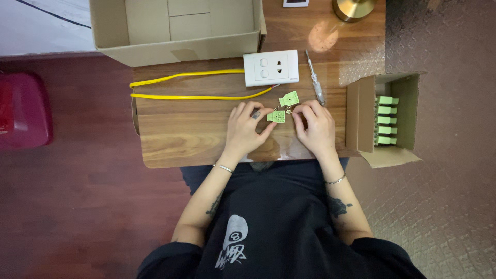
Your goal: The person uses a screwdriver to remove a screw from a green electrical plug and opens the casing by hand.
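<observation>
My left hand [246, 124] pinches a small pale green plastic part [276, 117] over the wooden table [181, 129]. My right hand [315, 124] sits close beside it, fingertips touching a tiny piece at the part's right edge. A second green part [289, 98] lies on the table just beyond my fingers. Behind it rests a white wall socket plate [270, 67] with a yellow cable [191, 87] running left from it. A screwdriver with a clear handle [315, 78] lies to the right of the plate.
A small open cardboard box [367, 119] at the table's right end holds several green parts [386, 120]. A large open cardboard box [175, 28] stands at the far edge. A brass round base [353, 8] is at the far right, a red object [23, 108] on the floor left.
</observation>
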